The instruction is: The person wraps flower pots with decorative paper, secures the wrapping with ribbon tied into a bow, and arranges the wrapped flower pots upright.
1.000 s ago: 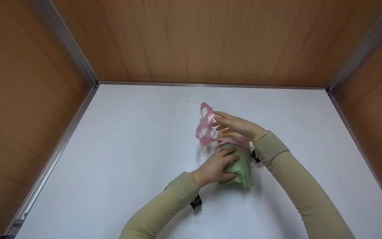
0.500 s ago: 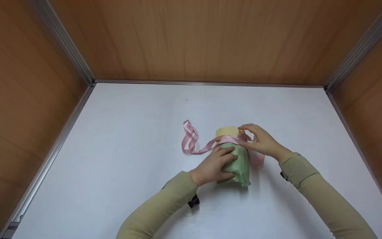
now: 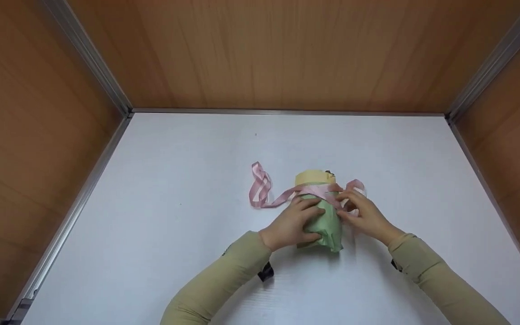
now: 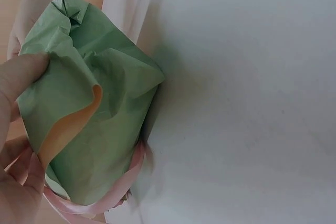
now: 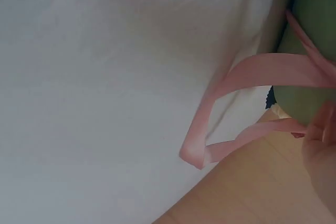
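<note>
A cylinder-shaped package wrapped in green paper (image 3: 327,223) lies on the table, its far end showing a pale yellow band (image 3: 315,177). Around it near that end runs a pink satin ribbon (image 3: 313,189), crossing over itself on top. My left hand (image 3: 289,225) grips the package from the left; in the left wrist view its thumb (image 4: 23,74) lies on the folded green paper. On the package's right side, my right hand (image 3: 364,214) pinches the ribbon between thumb and fingers. A ribbon loop (image 5: 194,150) hangs off that side in the right wrist view.
A loose, twisted ribbon tail (image 3: 260,187) lies on the white table (image 3: 174,180) left of the package. Wooden panels (image 3: 260,54) with metal edging stand at the back and both sides.
The ribbon's left tail has dropped from above the package onto the table. My right hand has moved from over the far end to the right side, where it pinches the ribbon.
</note>
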`<state>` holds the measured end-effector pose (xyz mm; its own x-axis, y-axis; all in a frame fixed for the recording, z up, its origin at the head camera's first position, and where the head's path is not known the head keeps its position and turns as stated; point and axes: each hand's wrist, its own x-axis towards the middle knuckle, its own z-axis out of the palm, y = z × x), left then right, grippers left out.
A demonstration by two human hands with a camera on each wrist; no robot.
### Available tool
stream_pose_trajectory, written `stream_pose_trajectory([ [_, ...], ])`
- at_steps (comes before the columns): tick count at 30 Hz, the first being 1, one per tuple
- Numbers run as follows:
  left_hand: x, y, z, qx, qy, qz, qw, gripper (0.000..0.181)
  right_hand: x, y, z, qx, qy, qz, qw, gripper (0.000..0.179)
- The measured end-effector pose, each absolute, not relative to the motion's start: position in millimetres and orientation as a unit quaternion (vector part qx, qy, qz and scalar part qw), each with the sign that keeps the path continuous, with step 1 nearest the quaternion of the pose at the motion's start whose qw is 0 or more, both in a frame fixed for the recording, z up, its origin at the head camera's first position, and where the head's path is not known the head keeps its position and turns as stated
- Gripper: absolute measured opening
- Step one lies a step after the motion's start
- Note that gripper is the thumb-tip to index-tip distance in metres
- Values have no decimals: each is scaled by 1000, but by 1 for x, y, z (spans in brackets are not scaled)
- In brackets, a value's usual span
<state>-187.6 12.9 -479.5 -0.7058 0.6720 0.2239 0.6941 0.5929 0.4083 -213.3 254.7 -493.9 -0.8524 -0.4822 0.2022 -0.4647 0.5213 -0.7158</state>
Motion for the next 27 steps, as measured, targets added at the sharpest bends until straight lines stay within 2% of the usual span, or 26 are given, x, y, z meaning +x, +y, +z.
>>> stream_pose_trajectory([
  [3,-188,14,-481,-382,-891,-247,14,52,-214,264,-496,-237,876,-416,61,24],
  [7,-188,14,-483,-375,-891,-257,3,52,-216,282,-495,-204,883,-402,130,25],
  [12,-186,11,-481,-372,-889,-265,-6,52,-214,294,-497,-209,895,-363,150,26],
  [20,-184,7,-480,-373,-887,-273,-8,52,-213,284,-505,-227,896,-331,192,6],
  [24,-184,8,-481,-368,-888,-275,-10,53,-221,304,-491,-202,916,-239,250,5],
  [27,-185,9,-482,-365,-890,-274,-11,53,-226,333,-476,-158,932,-143,293,13],
])
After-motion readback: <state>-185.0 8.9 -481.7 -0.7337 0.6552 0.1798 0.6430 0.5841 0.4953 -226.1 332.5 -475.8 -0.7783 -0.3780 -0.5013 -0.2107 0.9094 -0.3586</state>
